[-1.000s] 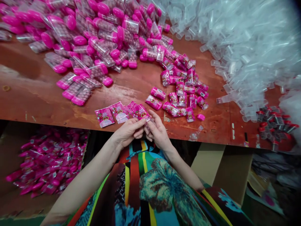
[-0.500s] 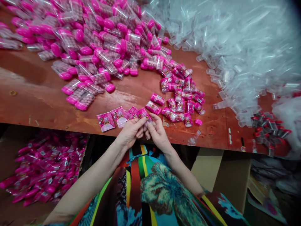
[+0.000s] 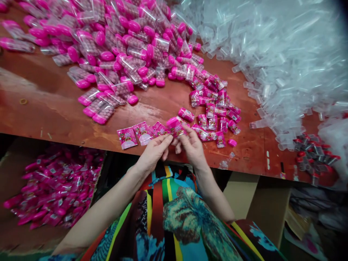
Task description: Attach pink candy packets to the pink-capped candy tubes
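Note:
My right hand (image 3: 192, 145) is closed on a small pink candy bottle in a printed sleeve (image 3: 176, 127), blurred by motion, held just above the table's front edge. My left hand (image 3: 154, 149) sits close beside it, thumb and fingers pinched together by the bottle's lower end. Whether anything is between those fingertips is hidden. Just beyond the left hand, flat pink printed sleeves (image 3: 127, 138) lie in a row. Behind the right hand is a sleeved bottle (image 3: 186, 114), with a group of similar sleeved bottles (image 3: 210, 110) to its right.
A big heap of pink-capped tubes filled with beads (image 3: 127, 59) covers the back left. Clear empty tubes (image 3: 258, 54) are piled at the back right, near small red-capped containers (image 3: 312, 154). Below the table (image 3: 49, 105), a carton (image 3: 100, 170) at left holds many pink packages.
My right hand has lifted the pink bottle up and away from my left fingers, turning it. My view has shifted slightly, so the table appears moved to the right.

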A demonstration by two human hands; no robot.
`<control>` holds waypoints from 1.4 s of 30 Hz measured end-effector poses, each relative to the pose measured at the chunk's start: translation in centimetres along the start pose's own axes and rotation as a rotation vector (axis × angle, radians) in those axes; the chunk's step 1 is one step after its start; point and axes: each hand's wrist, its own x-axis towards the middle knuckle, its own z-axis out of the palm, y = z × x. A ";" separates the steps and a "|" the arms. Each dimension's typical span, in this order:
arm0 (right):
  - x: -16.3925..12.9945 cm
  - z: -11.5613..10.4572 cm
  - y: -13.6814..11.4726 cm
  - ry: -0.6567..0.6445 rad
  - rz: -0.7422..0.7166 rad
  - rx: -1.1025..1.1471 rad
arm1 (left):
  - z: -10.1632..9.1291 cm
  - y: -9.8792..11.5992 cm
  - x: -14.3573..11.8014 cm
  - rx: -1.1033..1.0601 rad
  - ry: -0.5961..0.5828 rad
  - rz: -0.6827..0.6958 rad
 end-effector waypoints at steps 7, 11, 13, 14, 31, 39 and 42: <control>1.7 -2.3 -2.0 0.240 -0.246 -0.351 | -2.9 0.3 -1.2 0.081 0.246 0.066; 1.5 -0.7 -0.3 0.132 -0.293 -0.732 | -2.9 1.0 -0.3 0.098 0.256 0.094; 1.5 0.7 0.3 0.082 -0.340 -0.968 | -2.7 1.3 0.0 0.112 0.241 0.101; 1.6 1.4 0.5 0.062 -0.340 -1.100 | -2.7 1.4 0.1 0.117 0.238 0.105; 3.4 5.0 1.1 0.014 -0.031 -1.598 | -4.4 1.6 -0.1 0.100 0.306 0.117; 3.7 4.5 0.5 0.033 -0.002 -1.557 | -4.9 1.5 -0.2 0.078 0.315 0.099; 3.7 4.3 0.8 0.015 -0.044 -1.549 | -5.0 1.3 0.0 0.072 0.311 0.112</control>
